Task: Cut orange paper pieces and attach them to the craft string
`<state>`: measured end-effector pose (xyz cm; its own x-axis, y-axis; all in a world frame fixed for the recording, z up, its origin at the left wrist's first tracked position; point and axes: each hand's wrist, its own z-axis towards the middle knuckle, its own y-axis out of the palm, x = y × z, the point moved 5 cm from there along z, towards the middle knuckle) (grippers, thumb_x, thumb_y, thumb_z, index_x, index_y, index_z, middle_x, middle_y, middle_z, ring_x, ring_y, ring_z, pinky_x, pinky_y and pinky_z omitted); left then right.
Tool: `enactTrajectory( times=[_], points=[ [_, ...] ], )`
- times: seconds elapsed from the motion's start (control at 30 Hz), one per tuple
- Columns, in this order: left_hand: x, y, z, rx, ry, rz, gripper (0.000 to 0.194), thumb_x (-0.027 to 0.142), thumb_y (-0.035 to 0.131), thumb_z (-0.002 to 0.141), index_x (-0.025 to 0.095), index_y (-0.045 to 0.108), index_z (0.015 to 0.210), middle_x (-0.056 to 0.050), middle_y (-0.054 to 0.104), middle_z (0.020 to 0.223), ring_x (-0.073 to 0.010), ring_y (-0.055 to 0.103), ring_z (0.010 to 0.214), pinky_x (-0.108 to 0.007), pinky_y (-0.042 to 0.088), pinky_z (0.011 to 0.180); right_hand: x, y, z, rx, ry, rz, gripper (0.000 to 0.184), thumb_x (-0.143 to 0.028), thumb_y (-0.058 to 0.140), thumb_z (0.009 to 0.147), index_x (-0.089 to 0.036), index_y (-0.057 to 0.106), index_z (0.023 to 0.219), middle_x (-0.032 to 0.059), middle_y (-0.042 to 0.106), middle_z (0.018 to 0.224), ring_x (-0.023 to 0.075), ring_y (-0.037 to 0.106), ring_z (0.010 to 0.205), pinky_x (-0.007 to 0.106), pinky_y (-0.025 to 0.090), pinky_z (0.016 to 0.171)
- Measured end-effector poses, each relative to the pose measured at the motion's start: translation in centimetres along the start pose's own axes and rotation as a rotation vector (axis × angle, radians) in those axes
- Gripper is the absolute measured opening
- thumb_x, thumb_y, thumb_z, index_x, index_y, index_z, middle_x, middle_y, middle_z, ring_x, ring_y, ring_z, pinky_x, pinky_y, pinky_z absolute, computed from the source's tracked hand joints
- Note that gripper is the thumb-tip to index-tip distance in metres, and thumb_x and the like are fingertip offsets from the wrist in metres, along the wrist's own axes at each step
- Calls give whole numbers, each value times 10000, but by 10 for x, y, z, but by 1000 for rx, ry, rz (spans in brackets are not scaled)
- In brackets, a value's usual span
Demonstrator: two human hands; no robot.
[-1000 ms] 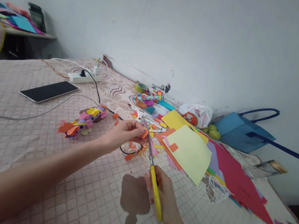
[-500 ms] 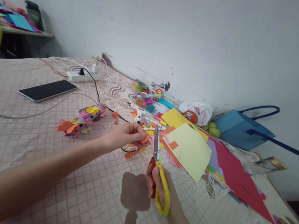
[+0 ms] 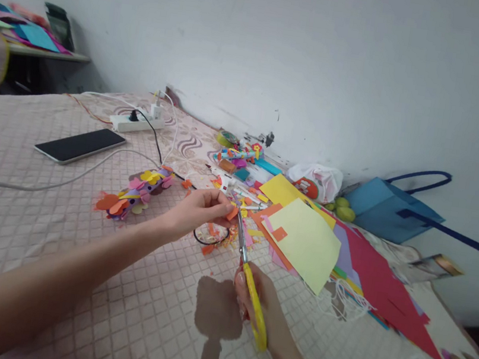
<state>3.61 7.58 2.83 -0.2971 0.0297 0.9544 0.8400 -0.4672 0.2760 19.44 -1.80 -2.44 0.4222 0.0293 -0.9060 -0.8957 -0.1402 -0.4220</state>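
Between thumb and fingertips, my left hand (image 3: 202, 213) pinches a small piece of orange paper (image 3: 233, 211). My right hand (image 3: 260, 296) is wrapped round the handles of a pair of scissors (image 3: 243, 249), one handle yellow and the other red, mostly hidden. The blades point up and away, with their tips at the edge of the orange piece; whether they have cut into it I cannot tell. Left of my left hand lies a purple roll decorated with paper petals (image 3: 136, 194). Paper scraps (image 3: 216, 233) are strewn below and beyond my fingers.
A pale yellow sheet (image 3: 306, 243) lies over other coloured papers, with red sheets (image 3: 381, 284) at the right. A glue gun (image 3: 223, 183), tablet (image 3: 80, 145), power strip (image 3: 135, 122) and cables stand farther back or left. A blue bag (image 3: 392, 208) leans by the wall.
The scissors have moved left and turned, bringing their tips from beside the orange piece to its edge. The blades look more closed. My left hand still pinches the piece.
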Motion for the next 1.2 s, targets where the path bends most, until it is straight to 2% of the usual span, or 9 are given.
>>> enactTrajectory(
  times=[0.2, 1.2],
  points=[
    [1, 0, 0, -14, -6, -7, 224, 312, 656, 761, 115, 555, 732, -31, 663, 757, -104, 632, 719, -264, 505, 742, -2, -2, 0, 0, 27, -96, 350, -516, 465, 818, -214, 387, 660, -69, 367, 467, 77, 339, 380, 211, 261, 378],
    [0, -2, 3, -52, -10, -26, 224, 304, 669, 747, 112, 556, 729, -33, 654, 757, -109, 638, 723, -276, 506, 761, -1, -3, -1, -8, 51, -60, 332, -484, 503, 822, -212, 388, 669, -89, 332, 469, 62, 310, 356, 201, 260, 361]
  ],
)
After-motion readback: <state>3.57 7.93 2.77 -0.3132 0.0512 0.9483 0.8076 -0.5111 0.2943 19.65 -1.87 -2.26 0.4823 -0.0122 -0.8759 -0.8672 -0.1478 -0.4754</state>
